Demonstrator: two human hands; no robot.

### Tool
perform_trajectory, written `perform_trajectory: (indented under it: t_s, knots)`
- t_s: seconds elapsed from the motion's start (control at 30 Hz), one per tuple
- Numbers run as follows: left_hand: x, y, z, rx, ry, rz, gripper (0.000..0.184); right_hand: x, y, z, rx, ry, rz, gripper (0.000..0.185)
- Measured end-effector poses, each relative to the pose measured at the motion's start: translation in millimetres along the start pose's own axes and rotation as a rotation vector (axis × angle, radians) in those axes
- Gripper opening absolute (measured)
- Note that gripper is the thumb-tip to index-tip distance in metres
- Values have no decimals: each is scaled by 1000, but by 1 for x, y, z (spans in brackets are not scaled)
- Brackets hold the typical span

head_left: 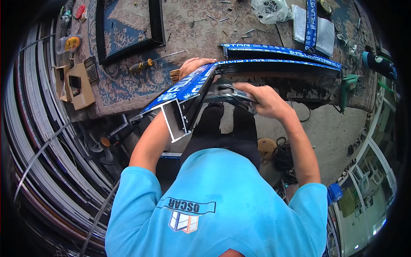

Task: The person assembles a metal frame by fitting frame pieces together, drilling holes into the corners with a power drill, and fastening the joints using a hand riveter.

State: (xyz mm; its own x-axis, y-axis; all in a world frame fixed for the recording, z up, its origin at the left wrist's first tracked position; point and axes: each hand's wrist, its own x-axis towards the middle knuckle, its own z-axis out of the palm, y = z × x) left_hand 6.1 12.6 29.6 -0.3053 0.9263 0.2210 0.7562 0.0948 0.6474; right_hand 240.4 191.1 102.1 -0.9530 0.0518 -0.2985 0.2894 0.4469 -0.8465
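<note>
As the left hand (196,66) touches a blue-taped metal profile (176,91) overhanging the workbench (122,92), its grip too hidden to judge, the right hand (266,100) clenches a blurred metal tool (227,93) alongside.

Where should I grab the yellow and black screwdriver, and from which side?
Probably by its thick handle, reaching down from above on the left side. The screwdriver lies on its side on the patterned table cover, with the handle's upper surface uncovered. The thin shaft points right, so the handle is the fatter end and the one farther from the left hand.
</note>
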Motion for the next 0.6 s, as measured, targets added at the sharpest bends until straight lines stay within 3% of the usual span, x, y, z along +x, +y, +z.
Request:
perform_trajectory:
  t_s: [0.03,0.17,0.4,0.47,0.6]
  knots:
    - [1,-3,3,-24,4,-10,49,13,-7,-11,-62,-158,51,89]
    - [-3,-5,2,-27,-4,-9,51,53,2,-19,-248,-359,5,97]
    - [-5,-21,6,-171,-74,-49,47,57,25,-11,-235,-305,-150,102]
    - [-6,-18,6,-137,-65,-59,46,53,18,-15,-245,-310,-29,105]
    - [-8,-20,10,-135,-37,-38,44,54,18,-10,-231,-319,4,107]
